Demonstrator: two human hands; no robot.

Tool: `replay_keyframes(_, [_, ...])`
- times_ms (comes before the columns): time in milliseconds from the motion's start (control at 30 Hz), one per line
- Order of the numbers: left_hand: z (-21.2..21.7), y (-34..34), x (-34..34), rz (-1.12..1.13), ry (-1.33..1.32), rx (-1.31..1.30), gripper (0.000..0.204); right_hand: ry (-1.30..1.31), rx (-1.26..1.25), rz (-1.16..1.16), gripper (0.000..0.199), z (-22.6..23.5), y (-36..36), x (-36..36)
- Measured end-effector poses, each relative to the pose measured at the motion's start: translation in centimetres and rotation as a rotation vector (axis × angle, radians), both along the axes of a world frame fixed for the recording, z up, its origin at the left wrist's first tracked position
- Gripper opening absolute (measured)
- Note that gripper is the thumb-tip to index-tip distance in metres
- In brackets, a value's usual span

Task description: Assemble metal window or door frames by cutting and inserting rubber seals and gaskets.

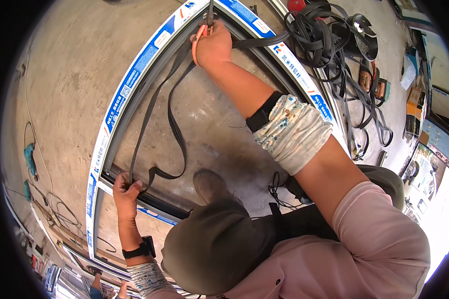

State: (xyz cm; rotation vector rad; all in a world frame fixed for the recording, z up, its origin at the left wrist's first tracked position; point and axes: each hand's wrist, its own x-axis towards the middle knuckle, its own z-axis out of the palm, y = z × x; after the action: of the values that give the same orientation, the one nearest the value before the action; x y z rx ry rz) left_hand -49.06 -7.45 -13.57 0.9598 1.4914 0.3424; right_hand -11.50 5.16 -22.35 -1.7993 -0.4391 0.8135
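Note:
A large window frame [134, 79], dark inside and covered with white and blue protective film, lies on the floor before me. At its far corner my right hand [215, 47] is closed on orange-handled pliers [198, 44]; their jaws are partly hidden by the fingers and the strip. A black rubber sealing strip [180, 134] hangs in a loose loop across the opening, between the far corner and my left hand [125, 199]. That hand pinches the strip by the near left corner, where a dark crossbar [164, 212] meets the frame's side.
A tangled heap of black strip [324, 42] lies beyond the frame's right side, with cordless drills [366, 77] close by. On the floor at left rest a green power tool [30, 158] and cords. My shoe [210, 185] stands inside the frame. Another person's hand [97, 280] shows at lower left.

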Motion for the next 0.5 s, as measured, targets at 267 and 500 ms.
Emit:
replay_keyframes(267, [-0.1,0.3,-7.7,0.220,0.401,0.316,0.006,0.037,-0.113,0.056,0.007,1.9,-0.3,-2.5])
replay_keyframes(500, [1.5,0.0,-5.2,0.439,-0.456,0.087,0.023,0.116,-0.156,0.049,0.015,2.4,0.0,-0.6])
